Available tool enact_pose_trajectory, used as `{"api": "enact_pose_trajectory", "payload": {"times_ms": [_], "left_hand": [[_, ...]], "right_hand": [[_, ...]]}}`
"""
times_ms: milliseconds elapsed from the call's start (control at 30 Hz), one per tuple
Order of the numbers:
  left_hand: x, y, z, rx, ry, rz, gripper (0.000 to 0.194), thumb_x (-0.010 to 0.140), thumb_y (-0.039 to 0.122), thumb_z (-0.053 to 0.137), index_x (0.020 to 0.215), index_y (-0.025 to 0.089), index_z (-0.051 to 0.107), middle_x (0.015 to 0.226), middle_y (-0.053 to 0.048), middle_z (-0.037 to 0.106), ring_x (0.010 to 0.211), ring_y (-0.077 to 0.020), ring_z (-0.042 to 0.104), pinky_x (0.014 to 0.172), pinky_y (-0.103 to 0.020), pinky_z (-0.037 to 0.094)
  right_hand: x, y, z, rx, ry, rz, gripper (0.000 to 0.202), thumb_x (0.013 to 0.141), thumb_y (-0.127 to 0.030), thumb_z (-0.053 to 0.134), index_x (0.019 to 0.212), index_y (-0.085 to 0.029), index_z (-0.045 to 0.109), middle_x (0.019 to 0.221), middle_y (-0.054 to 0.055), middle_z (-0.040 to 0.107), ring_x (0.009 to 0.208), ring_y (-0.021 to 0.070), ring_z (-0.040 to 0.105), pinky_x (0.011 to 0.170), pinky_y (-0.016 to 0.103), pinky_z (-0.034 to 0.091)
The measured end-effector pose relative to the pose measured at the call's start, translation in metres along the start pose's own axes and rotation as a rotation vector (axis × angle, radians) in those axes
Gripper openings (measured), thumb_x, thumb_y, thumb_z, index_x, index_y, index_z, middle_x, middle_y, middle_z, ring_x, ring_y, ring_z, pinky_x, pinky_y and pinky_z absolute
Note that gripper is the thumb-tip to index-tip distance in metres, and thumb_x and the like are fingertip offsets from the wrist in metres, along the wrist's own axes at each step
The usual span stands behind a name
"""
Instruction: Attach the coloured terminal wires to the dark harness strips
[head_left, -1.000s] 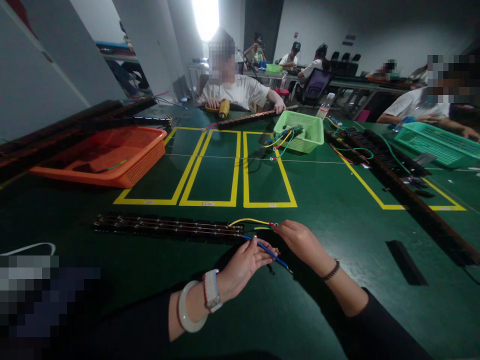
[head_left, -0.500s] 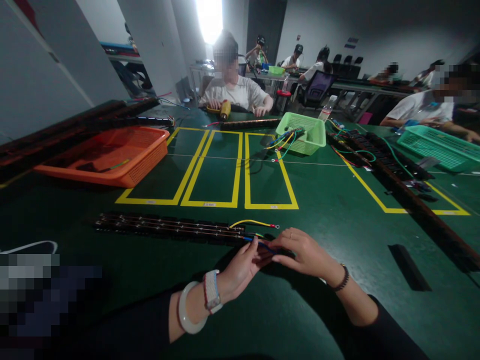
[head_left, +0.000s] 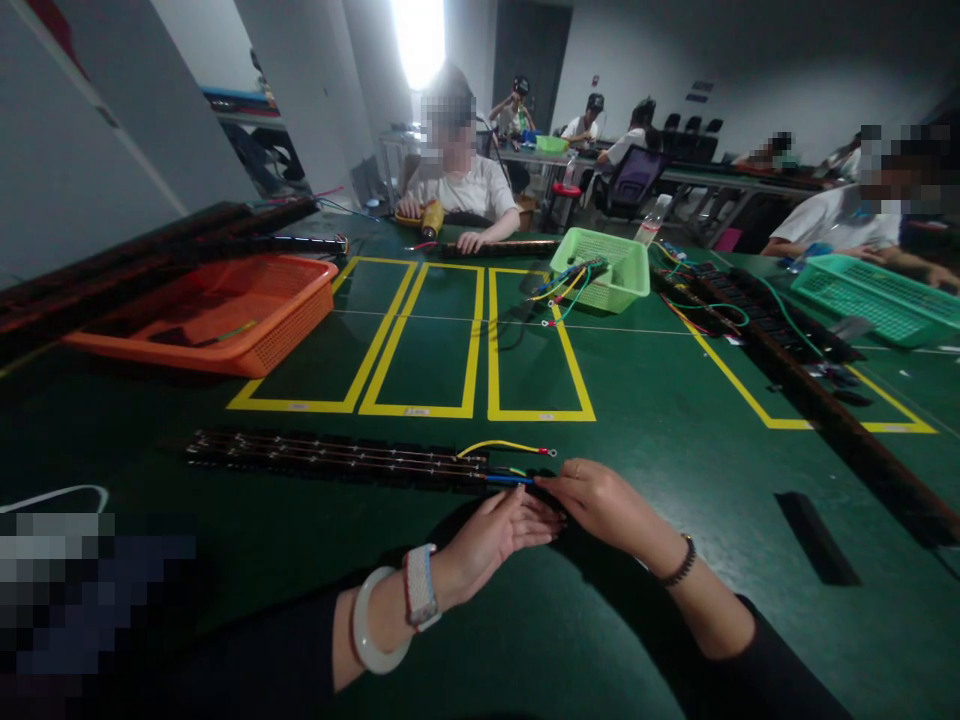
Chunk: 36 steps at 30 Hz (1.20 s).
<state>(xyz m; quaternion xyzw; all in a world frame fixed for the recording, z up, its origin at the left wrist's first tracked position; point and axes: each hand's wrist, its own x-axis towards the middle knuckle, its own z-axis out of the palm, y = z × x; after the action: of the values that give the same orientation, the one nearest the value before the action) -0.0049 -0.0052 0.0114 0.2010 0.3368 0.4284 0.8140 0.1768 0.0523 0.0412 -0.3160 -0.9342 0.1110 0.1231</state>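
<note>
A long dark strip assembly (head_left: pixel 337 458) with thin rods lies across the green table. From its right end come a yellow wire (head_left: pixel 502 444) with a ring terminal, a blue wire (head_left: pixel 508 480) and a short green-yellow wire. My right hand (head_left: pixel 600 495) pinches the blue wire near its right end, fingers bent and pressed together. Palm up beside it, my left hand (head_left: pixel 499 535) has its fingers stretched out and apart, the thumb close to the blue wire. Whether that thumb touches the wire I cannot tell.
An orange basket (head_left: pixel 300 320) stands at left, a light green basket (head_left: pixel 626 285) with wires at centre back. Long dark strips (head_left: pixel 832 410) lie at right near a teal basket (head_left: pixel 862 310). A person (head_left: pixel 465 190) sits opposite, holding a yellow tool (head_left: pixel 432 218).
My left hand has opened, its fingers now spread, and more of the blue wire shows. My right hand stays at the wire. The person opposite has moved a hand leftward onto the dark strip.
</note>
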Motion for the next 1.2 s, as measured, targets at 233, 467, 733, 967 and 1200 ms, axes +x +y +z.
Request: {"api": "enact_pose_trajectory", "payload": {"times_ms": [233, 467, 733, 967, 1200], "left_hand": [[0.000, -0.001, 0.000, 0.029, -0.020, -0.001, 0.034, 0.086, 0.042, 0.052, 0.085, 0.009, 0.057, 0.088, -0.016, 0.066, 0.086, -0.0252, 0.066, 0.091, -0.045, 0.044], [-0.002, 0.002, 0.001, 0.071, -0.049, -0.011, 0.032, 0.089, 0.040, 0.047, 0.086, 0.009, 0.056, 0.094, -0.019, 0.067, 0.089, -0.0251, 0.065, 0.090, -0.044, 0.044], [-0.002, 0.001, 0.002, 0.078, -0.060, -0.011, 0.026, 0.089, 0.034, 0.046, 0.085, 0.011, 0.056, 0.093, -0.017, 0.067, 0.088, -0.0233, 0.065, 0.089, -0.040, 0.045], [-0.003, 0.002, 0.002, 0.078, -0.065, -0.026, 0.021, 0.089, 0.029, 0.045, 0.087, 0.011, 0.056, 0.095, -0.017, 0.067, 0.089, -0.0235, 0.064, 0.091, -0.040, 0.043], [-0.003, 0.002, 0.001, -0.001, -0.060, -0.015, 0.022, 0.088, 0.029, 0.048, 0.092, 0.009, 0.057, 0.099, -0.018, 0.066, 0.097, -0.0265, 0.062, 0.098, -0.045, 0.039]], "right_hand": [[0.003, -0.002, 0.008, 0.015, -0.115, -0.038, 0.018, 0.088, -0.012, 0.051, 0.083, -0.017, 0.067, 0.071, 0.002, 0.056, 0.064, 0.0131, 0.051, 0.062, 0.026, 0.042], [0.019, 0.010, -0.003, 0.215, 0.040, 0.108, 0.021, 0.087, -0.025, 0.058, 0.107, -0.021, 0.064, 0.101, 0.007, 0.058, 0.094, 0.0181, 0.056, 0.083, 0.033, 0.047], [0.064, 0.021, 0.004, 0.374, -0.171, 0.071, 0.060, 0.069, -0.035, 0.075, 0.120, -0.016, 0.052, 0.106, 0.009, 0.060, 0.096, 0.0210, 0.056, 0.086, 0.037, 0.044], [0.072, 0.024, 0.006, 0.386, -0.414, 0.100, 0.028, 0.077, -0.039, 0.065, 0.088, -0.013, 0.063, 0.066, -0.003, 0.054, 0.055, 0.0084, 0.043, 0.049, 0.021, 0.030], [0.066, 0.010, 0.008, 0.262, -0.327, -0.021, 0.017, 0.083, -0.023, 0.057, 0.069, -0.014, 0.059, 0.069, 0.001, 0.056, 0.062, 0.0103, 0.049, 0.055, 0.021, 0.034]]}}
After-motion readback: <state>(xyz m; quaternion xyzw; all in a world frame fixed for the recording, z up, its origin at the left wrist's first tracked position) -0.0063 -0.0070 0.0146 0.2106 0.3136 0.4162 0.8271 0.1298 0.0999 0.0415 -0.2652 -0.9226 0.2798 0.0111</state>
